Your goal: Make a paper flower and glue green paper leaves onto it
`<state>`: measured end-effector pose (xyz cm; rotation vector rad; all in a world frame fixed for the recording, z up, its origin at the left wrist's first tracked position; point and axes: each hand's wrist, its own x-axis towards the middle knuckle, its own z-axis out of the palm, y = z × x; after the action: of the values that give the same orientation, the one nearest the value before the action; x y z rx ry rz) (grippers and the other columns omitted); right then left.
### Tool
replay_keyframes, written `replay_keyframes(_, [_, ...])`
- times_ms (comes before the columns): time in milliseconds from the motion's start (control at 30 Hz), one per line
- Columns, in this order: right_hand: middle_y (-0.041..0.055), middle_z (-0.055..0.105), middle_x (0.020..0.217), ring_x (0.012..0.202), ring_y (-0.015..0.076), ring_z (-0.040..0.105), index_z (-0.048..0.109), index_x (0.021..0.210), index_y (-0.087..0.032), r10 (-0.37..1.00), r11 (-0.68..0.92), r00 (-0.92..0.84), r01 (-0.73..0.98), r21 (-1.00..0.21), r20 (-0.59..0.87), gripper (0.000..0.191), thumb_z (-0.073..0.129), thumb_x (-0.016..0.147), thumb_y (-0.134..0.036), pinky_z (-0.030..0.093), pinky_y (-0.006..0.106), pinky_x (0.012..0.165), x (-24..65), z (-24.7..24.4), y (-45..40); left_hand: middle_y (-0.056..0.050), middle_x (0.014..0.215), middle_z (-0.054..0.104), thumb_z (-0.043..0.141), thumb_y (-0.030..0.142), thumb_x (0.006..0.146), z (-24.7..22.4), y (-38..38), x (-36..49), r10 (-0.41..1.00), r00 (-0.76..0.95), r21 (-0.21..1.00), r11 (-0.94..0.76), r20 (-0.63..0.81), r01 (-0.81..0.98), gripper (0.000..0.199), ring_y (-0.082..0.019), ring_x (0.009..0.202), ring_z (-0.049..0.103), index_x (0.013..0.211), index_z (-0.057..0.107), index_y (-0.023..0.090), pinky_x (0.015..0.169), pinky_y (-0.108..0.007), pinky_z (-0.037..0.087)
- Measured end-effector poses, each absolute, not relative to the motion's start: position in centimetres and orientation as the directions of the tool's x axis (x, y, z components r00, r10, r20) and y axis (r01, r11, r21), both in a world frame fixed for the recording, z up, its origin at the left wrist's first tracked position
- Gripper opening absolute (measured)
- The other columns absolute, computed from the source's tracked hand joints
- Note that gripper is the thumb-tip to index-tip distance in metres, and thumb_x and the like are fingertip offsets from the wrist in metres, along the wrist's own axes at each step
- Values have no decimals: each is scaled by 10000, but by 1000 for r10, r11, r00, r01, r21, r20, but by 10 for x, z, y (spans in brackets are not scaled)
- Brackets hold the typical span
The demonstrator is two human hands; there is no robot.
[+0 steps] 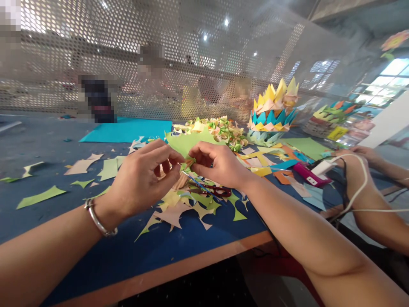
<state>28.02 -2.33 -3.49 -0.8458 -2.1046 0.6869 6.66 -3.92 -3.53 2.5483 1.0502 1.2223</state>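
Note:
Over a heap of paper scraps (172,213), my left hand (145,177) and my right hand (219,164) meet with fingertips pinched. A small piece of paper (189,163) is between them, greenish and apparently folded; the fingers hide much of it. My left wrist wears a silver bangle. Just behind the fingertips is a light green paper sheet (191,140) with cut-out edges. Beneath my right hand lie scissors (222,191) with dark red handles, partly covered, and a thin blue stick-like tool (200,184).
A pile of small folded paper pieces (223,130) stands behind, beside a tiered pointed paper model (273,113). Blue paper (128,130) lies back left. At right are a magenta power strip (309,174), white cable and another person's arms (367,192). A perforated metal screen (191,76) closes the back.

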Motion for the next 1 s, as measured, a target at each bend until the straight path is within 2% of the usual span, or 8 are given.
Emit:
replay_keyframes(533, [-44,556,682,631,93,506,592,913,-176,737,646,-514,346,-680,439,85,644,846,-181,390,260,593,280,-35,-23,-40,835,591,571,271,867,-34,-40,70,731,390,510,-676,560,532,114,-128,635,589,834,645,191,561,-256,491])
replay_keyframes(733, [-43,554,679,625,94,503,609,916,-170,740,645,-511,352,-678,438,87,655,849,-200,388,259,591,280,-38,-22,-35,840,680,624,355,863,-40,-34,68,798,414,631,-602,439,490,149,-151,654,653,903,614,212,560,-251,497])
replay_keyframes(1000, [-46,563,672,620,95,498,597,907,-177,737,651,-511,361,-667,442,82,645,841,-189,388,261,590,279,-35,-24,-31,816,688,622,336,885,-41,-31,66,778,438,660,-620,450,423,135,-164,712,671,893,634,201,647,-286,523])
